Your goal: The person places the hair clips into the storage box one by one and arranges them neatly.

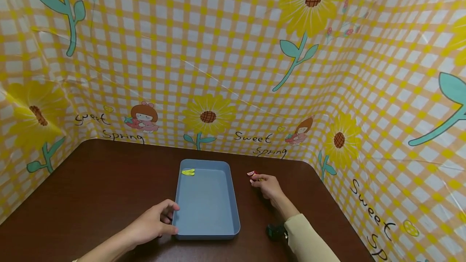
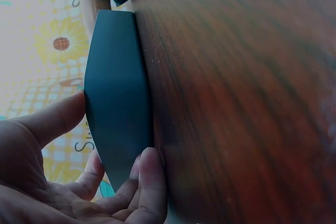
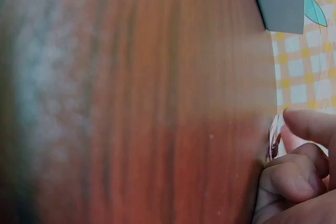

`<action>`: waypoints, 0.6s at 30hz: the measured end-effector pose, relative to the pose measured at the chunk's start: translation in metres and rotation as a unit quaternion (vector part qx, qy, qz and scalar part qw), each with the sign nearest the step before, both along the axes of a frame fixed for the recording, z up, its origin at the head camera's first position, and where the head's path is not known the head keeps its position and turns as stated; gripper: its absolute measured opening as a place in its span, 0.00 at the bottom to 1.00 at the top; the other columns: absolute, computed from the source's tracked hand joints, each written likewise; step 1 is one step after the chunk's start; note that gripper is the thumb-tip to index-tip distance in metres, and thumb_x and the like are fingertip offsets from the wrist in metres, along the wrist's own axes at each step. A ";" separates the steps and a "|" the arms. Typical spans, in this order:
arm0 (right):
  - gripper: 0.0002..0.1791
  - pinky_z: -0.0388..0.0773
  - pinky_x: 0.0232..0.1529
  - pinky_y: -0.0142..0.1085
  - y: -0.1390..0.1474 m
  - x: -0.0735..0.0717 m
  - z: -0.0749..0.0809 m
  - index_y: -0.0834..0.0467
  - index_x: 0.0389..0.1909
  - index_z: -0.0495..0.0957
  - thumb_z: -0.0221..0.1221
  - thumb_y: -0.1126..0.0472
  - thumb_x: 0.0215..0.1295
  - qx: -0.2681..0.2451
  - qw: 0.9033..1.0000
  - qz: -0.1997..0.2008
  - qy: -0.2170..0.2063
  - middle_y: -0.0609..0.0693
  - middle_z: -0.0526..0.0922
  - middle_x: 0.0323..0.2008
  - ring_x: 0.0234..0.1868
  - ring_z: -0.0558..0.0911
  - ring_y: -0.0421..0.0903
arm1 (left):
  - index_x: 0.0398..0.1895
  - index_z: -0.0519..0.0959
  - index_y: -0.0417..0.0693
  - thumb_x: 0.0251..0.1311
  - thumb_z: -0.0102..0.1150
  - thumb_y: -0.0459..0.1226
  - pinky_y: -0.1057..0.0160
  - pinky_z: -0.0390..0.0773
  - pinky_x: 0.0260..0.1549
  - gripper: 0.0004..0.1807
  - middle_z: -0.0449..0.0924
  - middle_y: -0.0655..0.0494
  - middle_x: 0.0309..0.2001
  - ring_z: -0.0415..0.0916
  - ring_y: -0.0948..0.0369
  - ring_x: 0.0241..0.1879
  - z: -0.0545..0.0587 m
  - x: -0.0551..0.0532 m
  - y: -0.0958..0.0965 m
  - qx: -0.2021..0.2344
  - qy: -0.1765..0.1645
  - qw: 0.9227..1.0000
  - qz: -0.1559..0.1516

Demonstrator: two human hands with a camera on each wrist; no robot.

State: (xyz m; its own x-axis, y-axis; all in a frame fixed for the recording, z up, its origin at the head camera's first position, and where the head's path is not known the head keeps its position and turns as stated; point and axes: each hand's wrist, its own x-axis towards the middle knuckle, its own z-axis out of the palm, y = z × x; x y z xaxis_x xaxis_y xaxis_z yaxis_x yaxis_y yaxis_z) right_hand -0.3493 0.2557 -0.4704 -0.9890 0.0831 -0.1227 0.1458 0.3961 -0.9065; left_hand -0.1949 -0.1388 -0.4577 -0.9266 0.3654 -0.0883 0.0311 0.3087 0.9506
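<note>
A blue-grey rectangular tray (image 1: 204, 209) lies on the dark table. My left hand (image 1: 154, 221) grips its left side near the front corner, a fingertip over the rim and the thumb by the corner. In the left wrist view, fingers curl along the tray's outer wall (image 2: 118, 93). Inside the tray, at its far left, sits a small yellow piece (image 1: 188, 172). Right of the tray, my right hand (image 1: 269, 187) pinches a small red-and-white piece (image 1: 251, 173) at the table surface. In the right wrist view that piece (image 3: 272, 139) is seen edge-on by the fingertips, partly hidden.
A dark wrist device (image 1: 275, 231) sits by the right sleeve. Yellow checked cloth (image 1: 233, 64) with sunflowers rises behind the table (image 1: 120, 185) and along both sides. Brown tabletop extends left of the tray and between the tray and the right hand.
</note>
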 end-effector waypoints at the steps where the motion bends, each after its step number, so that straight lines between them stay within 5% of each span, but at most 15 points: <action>1: 0.17 0.52 0.15 0.32 0.000 0.000 0.000 0.64 0.52 0.82 0.66 0.65 0.62 0.001 1.000 -0.001 0.001 0.42 0.69 0.15 0.12 0.51 0.39 | 0.56 0.72 0.41 0.53 0.72 0.31 0.56 0.74 0.29 0.27 0.72 0.44 0.46 0.69 0.53 0.43 0.000 0.000 0.000 0.000 0.001 1.000 -0.001; 6: 0.16 0.53 0.15 0.32 0.001 -0.001 0.001 0.63 0.52 0.83 0.65 0.66 0.62 0.017 1.000 -0.002 0.009 0.54 0.82 0.39 0.12 0.52 0.39 | 0.57 0.72 0.40 0.53 0.72 0.31 0.56 0.73 0.29 0.28 0.71 0.44 0.46 0.69 0.53 0.42 0.003 -0.002 0.000 0.002 0.009 1.000 -0.004; 10: 0.17 0.55 0.16 0.32 0.000 -0.002 0.002 0.63 0.52 0.83 0.65 0.65 0.62 0.033 0.999 0.005 0.012 0.62 0.74 0.57 0.12 0.54 0.39 | 0.57 0.72 0.40 0.53 0.72 0.31 0.56 0.73 0.29 0.28 0.72 0.44 0.46 0.69 0.53 0.42 0.004 -0.002 0.000 0.000 0.008 1.000 -0.002; 13: 0.18 0.55 0.15 0.32 -0.001 -0.002 0.001 0.63 0.53 0.83 0.64 0.66 0.62 0.049 0.999 0.010 0.018 0.63 0.75 0.57 0.12 0.54 0.39 | 0.57 0.72 0.40 0.54 0.72 0.32 0.56 0.73 0.29 0.28 0.72 0.45 0.46 0.69 0.53 0.42 0.004 -0.002 -0.001 -0.001 0.006 1.000 -0.001; 18: 0.19 0.54 0.15 0.32 -0.005 -0.003 0.000 0.62 0.55 0.83 0.64 0.66 0.62 0.076 0.997 0.015 0.022 0.59 0.83 0.44 0.11 0.52 0.39 | 0.57 0.72 0.40 0.53 0.72 0.31 0.56 0.73 0.29 0.28 0.72 0.45 0.46 0.69 0.53 0.42 0.003 -0.002 -0.001 -0.001 0.005 1.000 0.002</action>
